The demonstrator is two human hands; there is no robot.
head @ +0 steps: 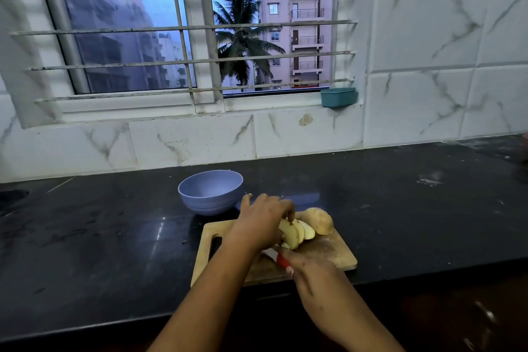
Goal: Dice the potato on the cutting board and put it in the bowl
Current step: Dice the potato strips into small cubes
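Hand status: left hand [261,220] curls around the fanned potato slices [297,233] on the cutting board [328,254], lower centre of frame; right hand [311,268] grasps the red-handled knife [281,259]. The bowl [211,191] stands just beyond the board's upper left.

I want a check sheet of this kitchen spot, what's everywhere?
Surface: black counter, wooden cutting board at its near edge.
Job's things: potato partly sliced on the board; blue bowl behind it, no pieces seen inside; red-handled knife.
Clutter: white smears on the counter.
Hands: left hand holds the slices; right hand grips the knife.
Cables: nothing seen.
Surroundings: barred window, marble tiles, teal tub by the sill.
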